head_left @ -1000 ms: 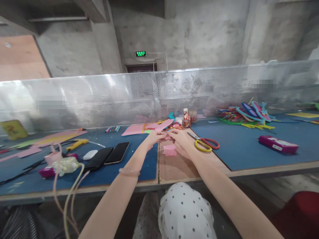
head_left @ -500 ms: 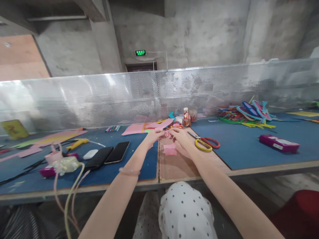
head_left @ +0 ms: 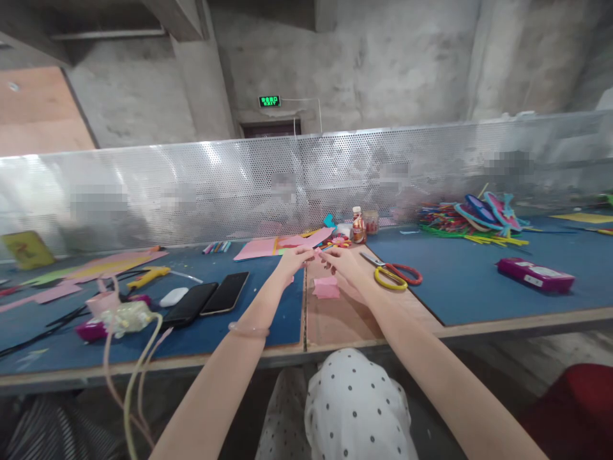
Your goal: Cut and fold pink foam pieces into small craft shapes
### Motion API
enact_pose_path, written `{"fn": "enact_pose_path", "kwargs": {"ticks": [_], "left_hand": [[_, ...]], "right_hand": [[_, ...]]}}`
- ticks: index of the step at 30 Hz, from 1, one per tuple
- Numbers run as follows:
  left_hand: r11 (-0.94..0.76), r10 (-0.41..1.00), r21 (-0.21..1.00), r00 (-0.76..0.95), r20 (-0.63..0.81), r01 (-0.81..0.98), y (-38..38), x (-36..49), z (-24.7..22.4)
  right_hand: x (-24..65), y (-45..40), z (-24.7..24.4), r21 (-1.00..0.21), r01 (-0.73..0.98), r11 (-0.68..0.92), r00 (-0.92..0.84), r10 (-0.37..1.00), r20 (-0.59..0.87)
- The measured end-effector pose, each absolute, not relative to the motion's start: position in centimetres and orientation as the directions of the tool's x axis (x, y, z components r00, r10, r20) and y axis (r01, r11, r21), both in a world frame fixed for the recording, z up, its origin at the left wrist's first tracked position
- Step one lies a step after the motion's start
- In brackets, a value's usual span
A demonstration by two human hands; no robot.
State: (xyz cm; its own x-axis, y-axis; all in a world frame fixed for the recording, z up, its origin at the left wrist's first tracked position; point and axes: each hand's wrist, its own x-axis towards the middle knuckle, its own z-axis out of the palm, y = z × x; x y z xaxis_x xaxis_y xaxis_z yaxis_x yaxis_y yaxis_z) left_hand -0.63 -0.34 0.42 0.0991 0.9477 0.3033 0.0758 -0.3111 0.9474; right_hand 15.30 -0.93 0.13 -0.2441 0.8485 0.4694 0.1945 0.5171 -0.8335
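Both hands are closed in a fingertip pinch — left hand and right hand meet on a small pink paper piece, held up over the table. Change over the last second: less pink hangs below the fingers, grip looks tighter. Exact fold too small to tell. Pink slips below and scissors beside the right hand haven't moved — so work is all at the fingertips, I'd judge.

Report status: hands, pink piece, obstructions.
Left hand, right hand: pinching small pink piece. Pink paper nearer body. Scissors beside right wrist, not blocking.
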Motion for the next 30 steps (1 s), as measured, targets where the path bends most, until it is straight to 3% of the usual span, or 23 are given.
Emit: {"fn": "enact_pose_path", "kwargs": {"ticks": [5, 10, 21, 30], "left_hand": [[-0.376, 0.926, 0.902, 0.086, 0.367, 0.211, -0.27, -0.58, 0.23], [-0.493, 0.870, 0.841, 0.127, 0.476, 0.223, 0.13, -0.57, 0.08], [-0.288, 0.950, 0.953, 0.152, 0.273, 0.095, -0.16, -0.42, 0.09], [-0.250, 0.940, 0.961, 0.268, 0.211, 0.119, -0.37, -0.46, 0.04]], "right_hand": [[15.35, -1.06, 0.18, -0.823, 0.209, 0.529, -0.260, 0.841, 0.475], [15.33, -1.12, 0.18, -0.800, 0.246, 0.547, -0.301, 0.828, 0.473], [15.30, -0.76, 0.12, -0.885, 0.091, 0.456, -0.204, 0.879, 0.432], [15.60, -0.84, 0.33, -0.776, 0.315, 0.546, -0.263, 0.836, 0.481]]}}
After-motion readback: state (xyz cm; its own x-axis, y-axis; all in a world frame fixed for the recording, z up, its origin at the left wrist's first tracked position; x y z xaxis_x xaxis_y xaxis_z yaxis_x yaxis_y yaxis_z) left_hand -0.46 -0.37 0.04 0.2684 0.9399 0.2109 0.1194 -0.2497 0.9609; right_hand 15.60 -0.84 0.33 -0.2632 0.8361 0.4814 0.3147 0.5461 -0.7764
